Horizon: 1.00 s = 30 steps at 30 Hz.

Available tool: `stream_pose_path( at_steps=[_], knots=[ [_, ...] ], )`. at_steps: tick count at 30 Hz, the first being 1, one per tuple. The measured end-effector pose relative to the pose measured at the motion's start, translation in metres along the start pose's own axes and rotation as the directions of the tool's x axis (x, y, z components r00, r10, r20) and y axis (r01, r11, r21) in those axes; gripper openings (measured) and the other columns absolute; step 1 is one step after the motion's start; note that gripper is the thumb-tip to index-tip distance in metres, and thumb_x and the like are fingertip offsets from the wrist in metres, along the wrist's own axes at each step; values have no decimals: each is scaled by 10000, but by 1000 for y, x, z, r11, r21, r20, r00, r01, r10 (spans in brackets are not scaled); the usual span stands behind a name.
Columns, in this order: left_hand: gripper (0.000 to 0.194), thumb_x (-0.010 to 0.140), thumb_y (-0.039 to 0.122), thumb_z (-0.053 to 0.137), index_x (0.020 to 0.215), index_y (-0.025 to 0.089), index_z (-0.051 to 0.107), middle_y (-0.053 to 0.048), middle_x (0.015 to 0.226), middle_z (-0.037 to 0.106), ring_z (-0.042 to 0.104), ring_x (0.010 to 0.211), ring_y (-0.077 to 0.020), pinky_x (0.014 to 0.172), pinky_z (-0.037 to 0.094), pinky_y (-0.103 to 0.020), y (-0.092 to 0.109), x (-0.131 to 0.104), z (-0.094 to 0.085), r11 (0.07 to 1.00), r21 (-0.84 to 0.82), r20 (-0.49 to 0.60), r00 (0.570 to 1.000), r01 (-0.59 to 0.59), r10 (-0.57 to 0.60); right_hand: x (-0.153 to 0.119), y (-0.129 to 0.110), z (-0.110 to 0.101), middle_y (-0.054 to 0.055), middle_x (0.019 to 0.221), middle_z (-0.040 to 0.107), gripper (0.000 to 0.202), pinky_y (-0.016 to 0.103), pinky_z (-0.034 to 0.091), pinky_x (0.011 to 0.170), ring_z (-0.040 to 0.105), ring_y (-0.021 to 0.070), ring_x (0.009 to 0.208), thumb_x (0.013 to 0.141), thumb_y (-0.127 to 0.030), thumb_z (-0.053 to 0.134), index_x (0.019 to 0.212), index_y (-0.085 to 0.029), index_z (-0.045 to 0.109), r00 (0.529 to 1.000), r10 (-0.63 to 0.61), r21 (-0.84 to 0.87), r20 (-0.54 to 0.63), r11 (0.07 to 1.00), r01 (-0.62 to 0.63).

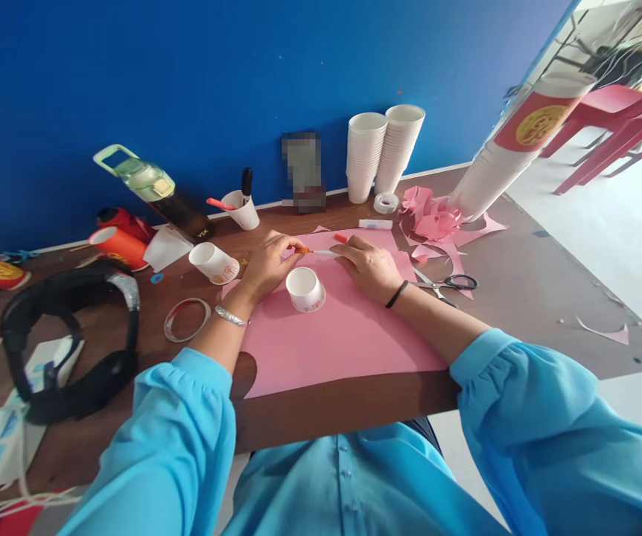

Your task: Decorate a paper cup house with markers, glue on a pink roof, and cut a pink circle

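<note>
Although a paper cup (305, 290) stands on the pink sheet (343, 342), just nearside of the marker (325, 253) (scissors (438, 285) lie farther right), head view shows left hand (272, 262) pinching its orange end, right hand (370, 266) grasping its white barrel, over the sheet.

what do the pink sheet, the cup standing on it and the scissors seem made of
Pink sheet: probably matte paper, flat with a curved cut. Cup: likely smooth paperboard, white with reddish print, though plastic isn't ruled out. Scissors: apparently silvery metal blades; handles black, probably plastic.
</note>
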<state>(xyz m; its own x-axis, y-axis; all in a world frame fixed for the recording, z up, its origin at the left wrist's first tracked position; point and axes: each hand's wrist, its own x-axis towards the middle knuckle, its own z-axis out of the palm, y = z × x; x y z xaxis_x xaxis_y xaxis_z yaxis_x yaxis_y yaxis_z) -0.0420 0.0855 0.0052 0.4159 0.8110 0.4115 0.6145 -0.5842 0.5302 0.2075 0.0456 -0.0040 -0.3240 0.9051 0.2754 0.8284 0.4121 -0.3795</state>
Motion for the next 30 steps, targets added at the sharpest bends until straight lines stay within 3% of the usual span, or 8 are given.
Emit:
stream_pose_path(
  at_steps=[6, 14, 19, 25, 27, 30],
  knots=[
    [144, 950, 362, 660, 945, 250, 750, -40, 968, 781, 618, 979, -267, 856, 478, -401, -1, -2, -1, 999, 47, 38, 999, -13, 11, -1, -2, 3, 102, 1369, 690, 330, 342, 579, 866, 670, 260, 1265, 1063, -240, 487, 1307, -272, 706, 999, -42, 3, -8, 999, 42],
    [127, 957, 323, 664, 921, 245, 758, -36, 925, 791, 626, 939, -253, 845, 501, -397, 5, -1, 2, 990, 76, 62, 991, -122, 117, 0, -4, 4, 117, 1204, 709, 336, 324, 534, 715, 702, 261, 1036, 1065, -270, 458, 1276, -267, 718, 997, -81, -90, 7, 993, 82],
    [113, 948, 326, 693, 935, 238, 764, -41, 908, 787, 635, 898, -231, 816, 529, -376, 4, -1, 1, 979, 52, 5, 980, -199, 199, 1, -1, 8, 148, 1190, 705, 317, 327, 520, 737, 697, 263, 1016, 1060, -269, 480, 1213, -177, 742, 992, -124, -2, -19, 992, 124],
    [178, 978, 358, 651, 934, 231, 768, -33, 935, 802, 644, 930, -229, 842, 532, -389, 3, -1, 1, 974, 55, 40, 976, -218, 216, 8, 5, 9, 98, 1088, 712, 316, 321, 509, 833, 673, 232, 1001, 1073, -264, 463, 1145, -207, 765, 986, -165, 130, -20, 977, 166],
    [194, 990, 353, 631, 960, 229, 778, -34, 957, 805, 641, 960, -237, 874, 528, -400, 3, 0, 1, 977, 90, 49, 981, -191, 188, 11, 10, 6, 114, 1133, 704, 328, 349, 503, 873, 644, 250, 1042, 1078, -295, 458, 1167, -204, 760, 984, -154, 70, -91, 985, 161],
    [200, 991, 312, 622, 1061, 230, 791, -53, 1150, 801, 641, 1076, -259, 976, 519, -446, -1, 1, 0, 973, 143, 73, 983, -179, 170, 17, 22, 0, 162, 1166, 691, 310, 430, 474, 895, 583, 314, 1087, 1050, -286, 497, 1114, -171, 778, 981, -58, -161, -185, 986, 28]
  ],
)
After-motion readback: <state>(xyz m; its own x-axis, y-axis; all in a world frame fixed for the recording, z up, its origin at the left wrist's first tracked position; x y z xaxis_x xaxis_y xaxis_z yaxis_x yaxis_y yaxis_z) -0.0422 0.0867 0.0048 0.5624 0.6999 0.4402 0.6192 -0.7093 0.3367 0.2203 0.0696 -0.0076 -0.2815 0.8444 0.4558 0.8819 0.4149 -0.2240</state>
